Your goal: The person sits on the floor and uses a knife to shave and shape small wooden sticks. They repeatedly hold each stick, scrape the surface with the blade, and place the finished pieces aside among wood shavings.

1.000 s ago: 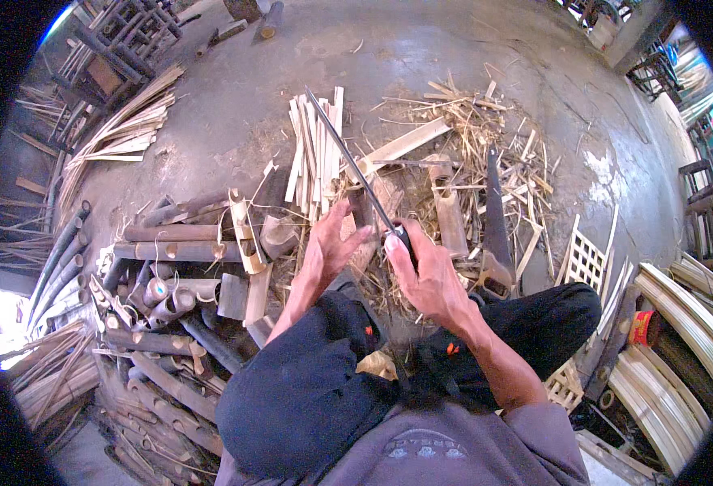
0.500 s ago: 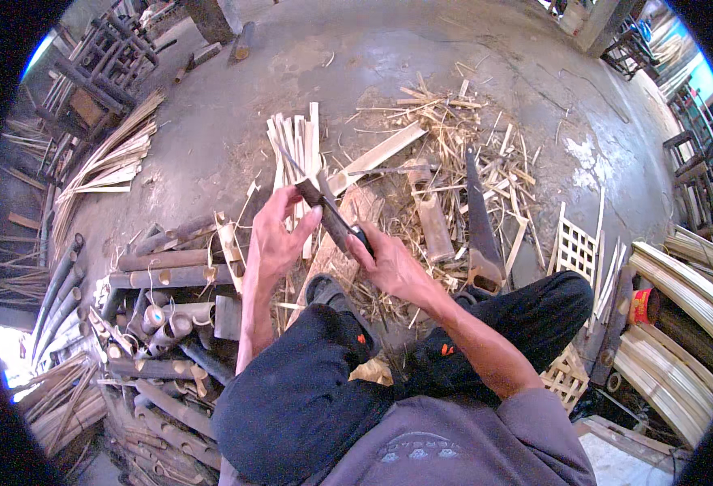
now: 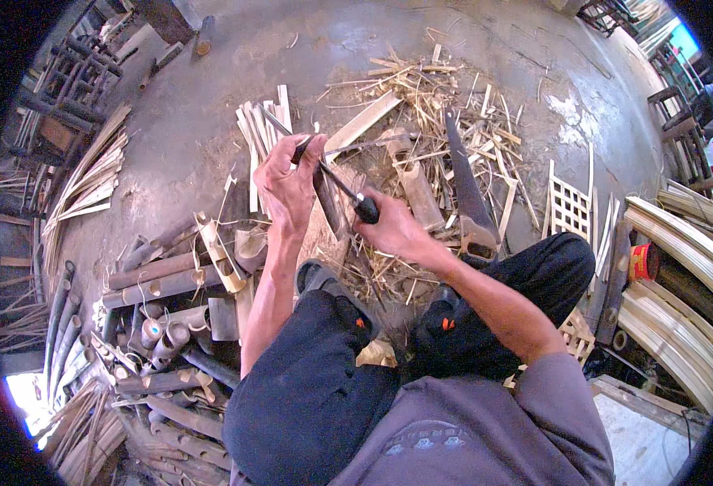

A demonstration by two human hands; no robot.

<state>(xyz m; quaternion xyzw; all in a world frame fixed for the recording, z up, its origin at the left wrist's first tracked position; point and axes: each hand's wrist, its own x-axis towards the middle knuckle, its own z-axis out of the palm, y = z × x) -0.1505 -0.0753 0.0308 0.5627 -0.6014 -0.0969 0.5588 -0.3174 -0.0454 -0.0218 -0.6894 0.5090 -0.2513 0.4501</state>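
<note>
My left hand (image 3: 285, 185) is closed around the upper part of a dark, split bamboo piece (image 3: 329, 202), held up in front of my knees. Fingers of my right hand (image 3: 397, 228) wrap the black handle (image 3: 366, 211) of a slim metal tool with a long narrow shaft (image 3: 339, 183). That shaft slants up and left, across the bamboo and past the left hand. Whether it is a file or a narrow knife cannot be made out. Beneath the hands is a pale wooden block (image 3: 322, 235), partly hidden by the bamboo piece.
A handsaw (image 3: 463, 174) lies right of a split bamboo tube (image 3: 419, 190), among shavings (image 3: 405, 74). Pale strips (image 3: 255, 134) lie beyond my left hand. Bamboo tubes (image 3: 162, 275) are piled at left. At right are a woven lattice (image 3: 569, 206) and bundled long strips (image 3: 680, 340).
Both hands have risen slightly in the view, and the left has turned. The tool's handle now stands further clear of the bamboo piece. My view has shifted a little.
</note>
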